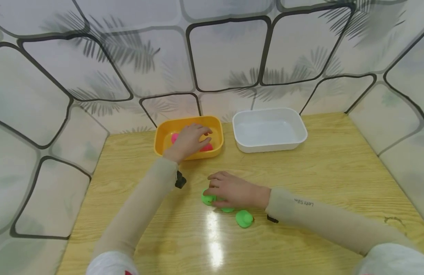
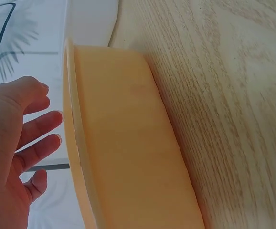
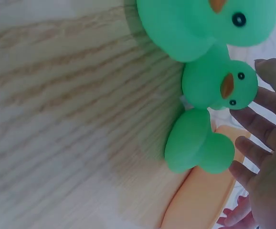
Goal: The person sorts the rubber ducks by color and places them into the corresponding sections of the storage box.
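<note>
My left hand point(image 1: 189, 139) is over the orange bin point(image 1: 160, 133), its fingers spread and loosely bent with nothing between them. Inside the bin, pink rounded things point(image 1: 207, 148) show partly, the rest hidden by that hand. In the left wrist view the fingers point(image 2: 42, 125) are above the bin's rim. Three green toy ducks stand in a row on the table, and my right hand point(image 1: 237, 190) reaches over two of them. Its fingertips are right at the head of the middle duck point(image 3: 207, 81), not closed round it. The far duck point(image 3: 188, 145) and the near duck point(image 1: 244, 219) stand either side.
A white bin point(image 1: 270, 147) stands to the right of the orange one, at the back of the wooden table point(image 1: 322, 164). Patterned panels point(image 1: 229, 53) rise behind and on both sides. Dark wrist cameras point(image 1: 180, 180) are strapped under the sleeves.
</note>
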`<action>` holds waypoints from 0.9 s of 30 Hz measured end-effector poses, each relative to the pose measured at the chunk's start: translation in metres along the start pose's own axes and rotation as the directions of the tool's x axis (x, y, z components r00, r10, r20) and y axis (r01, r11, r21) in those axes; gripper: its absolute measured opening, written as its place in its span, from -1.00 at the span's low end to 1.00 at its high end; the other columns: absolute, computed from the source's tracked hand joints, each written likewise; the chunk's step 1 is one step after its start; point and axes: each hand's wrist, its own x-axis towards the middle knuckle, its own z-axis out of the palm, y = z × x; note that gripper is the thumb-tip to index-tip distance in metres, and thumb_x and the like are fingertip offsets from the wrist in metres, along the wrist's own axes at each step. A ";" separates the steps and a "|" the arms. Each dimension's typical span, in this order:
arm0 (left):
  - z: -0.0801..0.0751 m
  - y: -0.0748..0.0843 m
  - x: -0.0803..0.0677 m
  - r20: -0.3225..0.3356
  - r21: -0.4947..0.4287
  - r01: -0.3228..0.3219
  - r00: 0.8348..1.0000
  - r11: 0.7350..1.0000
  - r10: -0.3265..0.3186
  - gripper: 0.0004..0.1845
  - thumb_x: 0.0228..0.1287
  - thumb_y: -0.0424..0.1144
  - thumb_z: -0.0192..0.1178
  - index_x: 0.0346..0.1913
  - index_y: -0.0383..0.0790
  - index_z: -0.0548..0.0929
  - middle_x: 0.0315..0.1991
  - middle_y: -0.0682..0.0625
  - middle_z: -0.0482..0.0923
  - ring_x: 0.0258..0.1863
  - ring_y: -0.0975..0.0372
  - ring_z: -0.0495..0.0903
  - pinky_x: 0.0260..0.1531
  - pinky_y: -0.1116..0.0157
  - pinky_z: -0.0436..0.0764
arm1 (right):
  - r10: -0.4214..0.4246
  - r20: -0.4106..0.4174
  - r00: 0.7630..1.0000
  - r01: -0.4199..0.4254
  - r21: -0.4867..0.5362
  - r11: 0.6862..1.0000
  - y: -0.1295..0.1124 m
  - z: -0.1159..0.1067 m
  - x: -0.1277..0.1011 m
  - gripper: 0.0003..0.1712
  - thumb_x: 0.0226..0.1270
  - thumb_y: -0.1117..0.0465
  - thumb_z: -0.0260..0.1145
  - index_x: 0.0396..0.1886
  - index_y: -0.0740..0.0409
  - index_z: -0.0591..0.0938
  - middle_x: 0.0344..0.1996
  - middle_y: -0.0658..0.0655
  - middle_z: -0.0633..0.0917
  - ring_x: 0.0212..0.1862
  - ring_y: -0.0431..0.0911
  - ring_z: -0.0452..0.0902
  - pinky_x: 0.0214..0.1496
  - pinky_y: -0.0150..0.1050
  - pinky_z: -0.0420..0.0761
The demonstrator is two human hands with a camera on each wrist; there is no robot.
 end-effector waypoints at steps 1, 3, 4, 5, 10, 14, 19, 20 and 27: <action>0.001 0.000 0.001 -0.002 0.001 -0.004 1.000 1.000 0.004 -0.68 0.52 -0.14 0.25 0.19 -0.21 0.70 0.02 -0.08 0.71 0.06 -0.01 0.58 0.16 0.00 0.51 | -0.006 -0.004 1.000 0.006 -0.008 1.000 0.000 0.001 0.000 -0.60 0.54 -0.06 0.32 0.23 -0.04 0.67 -0.01 -0.02 0.69 0.39 0.09 0.45 0.50 0.01 0.35; 0.002 0.002 0.003 -0.004 0.001 -0.010 1.000 1.000 0.010 -0.68 0.51 -0.15 0.26 0.18 -0.21 0.71 0.01 -0.08 0.71 0.05 -0.01 0.57 0.15 0.01 0.51 | -0.017 -0.017 1.000 0.017 -0.016 1.000 -0.001 0.003 0.001 -0.61 0.52 -0.06 0.34 0.20 -0.03 0.67 -0.02 -0.02 0.69 0.38 0.08 0.47 0.49 0.01 0.36; 0.003 0.002 0.004 -0.006 0.005 -0.016 1.000 1.000 0.016 -0.69 0.51 -0.14 0.26 0.17 -0.22 0.71 0.00 -0.08 0.71 0.04 -0.01 0.58 0.14 0.01 0.52 | -0.021 -0.023 1.000 0.020 -0.018 1.000 -0.001 0.003 0.001 -0.61 0.51 -0.06 0.35 0.19 -0.02 0.67 -0.02 -0.01 0.69 0.37 0.08 0.48 0.49 0.01 0.37; 0.003 0.003 0.005 -0.005 0.004 -0.019 1.000 1.000 0.019 -0.69 0.51 -0.14 0.26 0.17 -0.22 0.71 0.01 -0.09 0.71 0.04 -0.01 0.57 0.14 0.02 0.52 | -0.021 -0.022 1.000 0.020 -0.019 1.000 -0.002 0.003 0.002 -0.62 0.50 -0.06 0.36 0.18 -0.02 0.66 -0.01 -0.01 0.70 0.37 0.08 0.48 0.49 0.00 0.36; 0.006 0.009 0.010 0.016 0.019 -0.025 1.000 1.000 0.025 -0.66 0.54 -0.08 0.21 0.18 -0.20 0.71 0.07 -0.08 0.70 0.09 0.00 0.58 0.17 0.06 0.52 | -0.002 -0.001 1.000 0.002 -0.004 1.000 -0.005 0.002 0.003 -0.63 0.47 -0.05 0.39 0.14 -0.02 0.64 0.06 0.00 0.70 0.39 0.06 0.46 0.50 -0.01 0.35; 0.009 0.012 0.015 0.040 0.004 -0.024 0.999 1.000 0.024 -0.63 0.57 -0.04 0.18 0.21 -0.18 0.70 0.14 -0.07 0.68 0.14 0.01 0.55 0.21 0.08 0.50 | 0.029 0.017 0.999 -0.030 0.044 0.999 -0.006 0.001 0.001 -0.63 0.48 -0.05 0.39 0.15 -0.02 0.64 0.08 -0.01 0.71 0.42 0.06 0.44 0.52 -0.01 0.32; 0.013 0.015 0.019 0.032 0.003 -0.038 0.999 0.999 0.038 -0.62 0.57 -0.04 0.17 0.21 -0.20 0.70 0.15 -0.08 0.68 0.12 0.01 0.54 0.20 0.10 0.50 | 0.071 0.004 0.997 -0.071 0.114 0.991 -0.008 -0.006 -0.007 -0.64 0.47 -0.02 0.41 0.15 -0.01 0.65 0.07 -0.04 0.71 0.43 0.07 0.42 0.53 -0.01 0.30; 0.014 0.015 0.020 0.025 0.006 -0.041 0.999 0.999 0.041 -0.62 0.56 -0.04 0.18 0.21 -0.20 0.71 0.15 -0.09 0.68 0.12 0.01 0.54 0.20 0.10 0.50 | 0.077 -0.002 0.997 -0.077 0.118 0.990 -0.008 -0.009 -0.009 -0.64 0.46 -0.02 0.41 0.14 -0.02 0.65 0.06 -0.04 0.71 0.43 0.07 0.42 0.53 -0.02 0.30; 0.021 0.021 0.028 -0.032 0.043 -0.081 0.996 0.996 0.082 -0.59 0.52 -0.03 0.25 0.24 -0.21 0.69 0.18 -0.13 0.65 0.18 -0.03 0.49 0.28 0.07 0.45 | 0.120 -0.069 0.990 -0.110 0.132 0.985 -0.002 -0.022 -0.032 -0.65 0.41 0.02 0.46 0.10 0.01 0.66 0.01 -0.05 0.72 0.40 0.10 0.45 0.49 0.03 0.37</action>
